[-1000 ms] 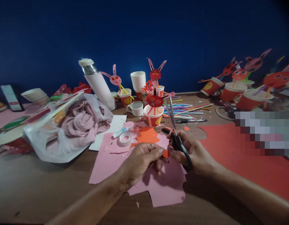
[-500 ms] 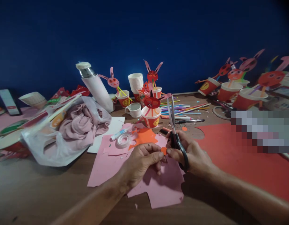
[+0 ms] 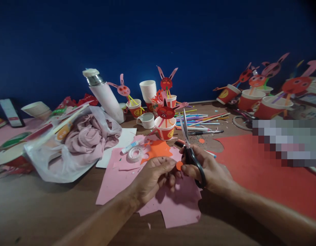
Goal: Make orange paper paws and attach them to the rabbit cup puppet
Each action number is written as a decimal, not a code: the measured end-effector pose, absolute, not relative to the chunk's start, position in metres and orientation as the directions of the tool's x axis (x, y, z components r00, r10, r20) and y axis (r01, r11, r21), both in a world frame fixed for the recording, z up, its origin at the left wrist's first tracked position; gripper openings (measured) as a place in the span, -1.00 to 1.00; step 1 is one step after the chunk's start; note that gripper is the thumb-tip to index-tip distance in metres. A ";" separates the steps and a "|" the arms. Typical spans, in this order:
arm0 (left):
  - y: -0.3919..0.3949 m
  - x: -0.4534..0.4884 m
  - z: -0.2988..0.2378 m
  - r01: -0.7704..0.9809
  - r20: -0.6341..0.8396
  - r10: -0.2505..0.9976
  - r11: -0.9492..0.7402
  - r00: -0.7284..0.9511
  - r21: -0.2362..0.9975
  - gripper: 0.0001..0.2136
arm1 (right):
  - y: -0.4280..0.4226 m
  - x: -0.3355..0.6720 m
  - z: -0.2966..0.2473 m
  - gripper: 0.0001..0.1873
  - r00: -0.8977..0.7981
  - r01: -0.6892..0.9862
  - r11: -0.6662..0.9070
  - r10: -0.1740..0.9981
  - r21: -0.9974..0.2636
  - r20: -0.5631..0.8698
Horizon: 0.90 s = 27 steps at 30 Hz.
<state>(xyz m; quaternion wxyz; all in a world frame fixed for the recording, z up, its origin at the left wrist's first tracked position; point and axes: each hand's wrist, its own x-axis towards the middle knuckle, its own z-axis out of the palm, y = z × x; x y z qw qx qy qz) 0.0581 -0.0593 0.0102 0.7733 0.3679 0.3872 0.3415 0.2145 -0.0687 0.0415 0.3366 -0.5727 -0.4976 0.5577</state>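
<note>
My right hand grips black-handled scissors, their slightly parted blades pointing up and away. A small orange paper circle sits between the fingertips of both hands. My left hand is closed in a pinch at its left edge, while the right thumb touches the other side. Below the hands lies cut pink paper. An orange paper offcut, a roll of clear tape and a small white-and-blue tube rest just beyond the left hand.
Red paper covers the table at right. Paper cups with rabbit-like paper figures stand behind, near scattered straws. At left are a plastic bag with pink cloth and a leaning white thermos.
The orange circle has turned to show more of its round face. The scissors have tilted a little left and lower, and the left fingertips have drawn slightly left.
</note>
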 end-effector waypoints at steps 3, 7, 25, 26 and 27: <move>-0.061 0.059 0.010 -0.229 -0.341 0.823 0.477 0.454 0.848 -0.77 | -0.070 0.213 0.044 -0.60 -0.135 0.192 -0.297 0.936 -0.935 -0.325; -0.063 0.062 0.006 -0.222 -0.309 0.859 0.422 0.407 0.879 -0.81 | -0.071 0.212 0.044 -0.64 -0.140 0.210 -0.256 0.947 -0.944 -0.288; -0.049 0.049 0.019 -0.371 -0.240 0.950 0.301 0.202 0.878 -0.89 | -0.069 0.240 0.009 -0.49 -0.375 0.254 -0.028 0.919 -0.967 -0.126; -0.049 0.049 0.020 -0.376 -0.242 0.948 0.305 0.206 0.875 -0.89 | -0.068 0.241 0.009 -0.48 -0.403 0.269 -0.021 0.905 -0.963 -0.133; -0.049 0.048 0.020 -0.382 -0.244 0.947 0.309 0.210 0.871 -0.90 | -0.067 0.241 0.008 -0.48 -0.422 0.284 -0.010 0.897 -0.959 -0.135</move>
